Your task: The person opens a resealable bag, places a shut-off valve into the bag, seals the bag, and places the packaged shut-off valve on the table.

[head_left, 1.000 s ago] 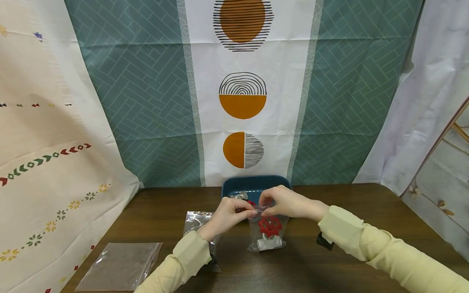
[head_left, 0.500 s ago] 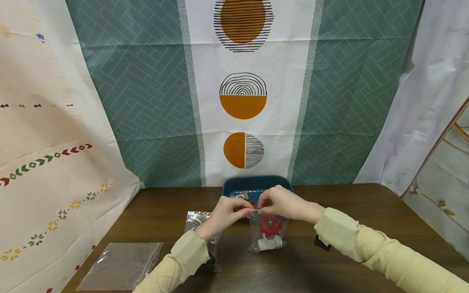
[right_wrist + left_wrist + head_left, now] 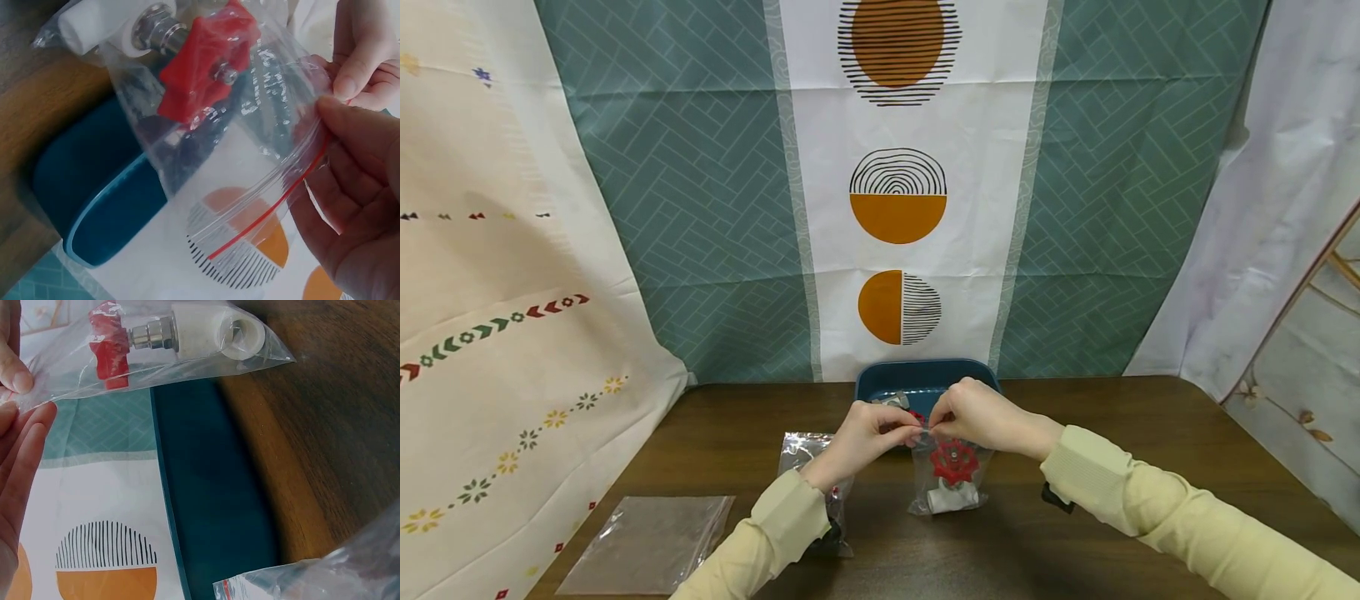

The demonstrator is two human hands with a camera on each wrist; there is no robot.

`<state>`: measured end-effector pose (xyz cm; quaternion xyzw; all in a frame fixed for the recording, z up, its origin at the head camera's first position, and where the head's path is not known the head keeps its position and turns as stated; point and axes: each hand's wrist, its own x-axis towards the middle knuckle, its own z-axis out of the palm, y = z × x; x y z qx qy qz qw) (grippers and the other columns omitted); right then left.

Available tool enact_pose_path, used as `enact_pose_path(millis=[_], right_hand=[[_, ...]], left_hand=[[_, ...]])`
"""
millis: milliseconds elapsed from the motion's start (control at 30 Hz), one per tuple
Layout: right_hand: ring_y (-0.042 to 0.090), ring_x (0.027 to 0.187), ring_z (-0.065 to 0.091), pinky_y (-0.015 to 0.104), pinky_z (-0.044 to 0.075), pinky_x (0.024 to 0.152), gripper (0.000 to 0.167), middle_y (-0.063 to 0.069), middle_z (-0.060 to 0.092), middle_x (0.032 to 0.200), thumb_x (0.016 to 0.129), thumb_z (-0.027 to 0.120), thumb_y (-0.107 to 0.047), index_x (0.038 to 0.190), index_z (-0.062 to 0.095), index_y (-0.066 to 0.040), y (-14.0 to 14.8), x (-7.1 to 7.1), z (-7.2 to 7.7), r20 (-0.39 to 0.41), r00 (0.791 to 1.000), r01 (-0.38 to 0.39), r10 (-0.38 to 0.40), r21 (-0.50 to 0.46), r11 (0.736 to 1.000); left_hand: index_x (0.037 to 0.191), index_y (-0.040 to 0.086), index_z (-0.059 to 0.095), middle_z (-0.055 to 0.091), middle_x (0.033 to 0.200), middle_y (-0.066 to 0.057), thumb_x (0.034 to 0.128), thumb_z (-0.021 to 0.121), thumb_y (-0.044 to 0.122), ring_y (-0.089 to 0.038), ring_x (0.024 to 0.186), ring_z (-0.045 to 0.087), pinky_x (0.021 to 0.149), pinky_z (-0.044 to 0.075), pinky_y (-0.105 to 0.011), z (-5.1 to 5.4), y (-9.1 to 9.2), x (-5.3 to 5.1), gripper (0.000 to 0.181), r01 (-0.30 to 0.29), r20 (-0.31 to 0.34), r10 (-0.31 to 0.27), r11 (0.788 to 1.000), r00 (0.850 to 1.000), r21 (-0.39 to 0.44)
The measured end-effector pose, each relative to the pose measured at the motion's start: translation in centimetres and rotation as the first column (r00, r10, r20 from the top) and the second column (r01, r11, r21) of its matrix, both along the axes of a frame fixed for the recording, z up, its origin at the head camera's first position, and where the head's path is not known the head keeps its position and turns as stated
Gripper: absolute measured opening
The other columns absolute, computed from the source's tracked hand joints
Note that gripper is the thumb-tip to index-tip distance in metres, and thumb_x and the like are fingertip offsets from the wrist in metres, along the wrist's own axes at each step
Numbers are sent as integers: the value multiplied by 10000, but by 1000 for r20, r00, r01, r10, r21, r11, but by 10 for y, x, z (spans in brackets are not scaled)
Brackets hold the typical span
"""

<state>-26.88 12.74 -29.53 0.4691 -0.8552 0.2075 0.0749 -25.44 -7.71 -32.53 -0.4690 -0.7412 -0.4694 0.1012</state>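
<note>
A clear zip bag (image 3: 921,477) hangs from both hands. Inside it is a valve with a red handwheel (image 3: 953,462) and a white pipe body (image 3: 951,497); its metal stem (image 3: 154,334) shows in the left wrist view. My left hand (image 3: 868,437) pinches the bag's top edge between thumb and fingers. Right beside it, my right hand (image 3: 981,417) pinches the same edge, thumb tips nearly meeting. In the right wrist view a red zip strip (image 3: 269,212) runs along the bag's mouth into the right fingers.
Behind the hands stands a dark blue bin (image 3: 925,371) with metal and red parts inside. Another clear bag (image 3: 797,450), holding dark and red parts, lies under the left forearm. A flat clear bag (image 3: 643,542) rests on the wooden table (image 3: 1112,467) at front left.
My right hand has shifted slightly left and its thumb and finger have closed in on the bag's edge near the left fingertips. The bag and valve hang almost where they were.
</note>
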Motion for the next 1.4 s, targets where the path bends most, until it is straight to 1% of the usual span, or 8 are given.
enact_pose_path(millis=[133,300,500,700,900,1033,1300,1400], right_hand=[[-14,518,481,176,437,491,57,-85,613,650,780,702,-43,740,719,-80,0,0,-1,10,1000,5,-4,-15,1000],[9,556,506,193,458,526,33,-87,615,695,803,685,-71,778,707,-78,2,-2,-5,90,995,34,-31,-38,999],[27,616,559,198,479,575,44,-80,624,740,804,690,-98,810,692,-54,9,-2,-6,166,986,27,-17,-57,998],[33,579,535,197,478,552,60,-86,613,712,798,696,-107,778,693,-51,12,-2,-8,154,987,46,-35,-65,997],[16,550,528,182,466,523,51,-51,634,706,798,691,-78,771,711,-41,11,-1,-10,94,995,24,-18,-65,998],[19,557,547,169,462,520,41,-46,641,712,790,693,-57,772,719,-30,11,-1,-10,64,998,16,-12,-67,998],[16,600,546,204,475,544,38,-83,635,756,804,686,-98,824,708,-75,15,-3,-13,140,990,48,-37,-80,996],[22,617,553,212,478,550,62,-83,639,780,798,693,-112,852,706,-83,17,-4,-15,160,986,69,-55,-79,994]], left_hand=[[863,-95,661,641,764,-170,807,605,-102,-254,637,622,572,508,-262,0,1,0,80,-3,-23,3,1000,1000,1],[864,-95,659,640,766,-170,807,602,-108,-271,636,619,571,503,-243,0,1,1,82,-8,-33,8,1000,999,1],[866,-95,656,639,769,-173,802,605,-114,-274,632,621,581,504,-237,-1,0,0,84,-9,-59,10,1000,998,10],[864,-91,659,639,761,-165,808,606,-101,-263,627,621,564,502,-240,-2,-1,-1,78,-15,-65,16,1000,998,8],[867,-93,660,640,759,-172,807,608,-100,-263,626,621,561,513,-298,-3,-1,0,80,-10,-35,11,1000,999,7],[867,-91,659,638,764,-179,807,607,-101,-273,623,621,556,509,-278,-4,-1,0,79,-8,-24,9,1000,1000,9],[854,-81,660,637,746,-157,802,616,-98,-181,617,616,533,502,-261,-4,-1,0,70,-26,-54,27,1000,998,14],[860,-80,660,637,752,-157,806,614,-94,-187,621,617,533,505,-278,-3,-1,0,72,-30,-51,30,999,998,14]])
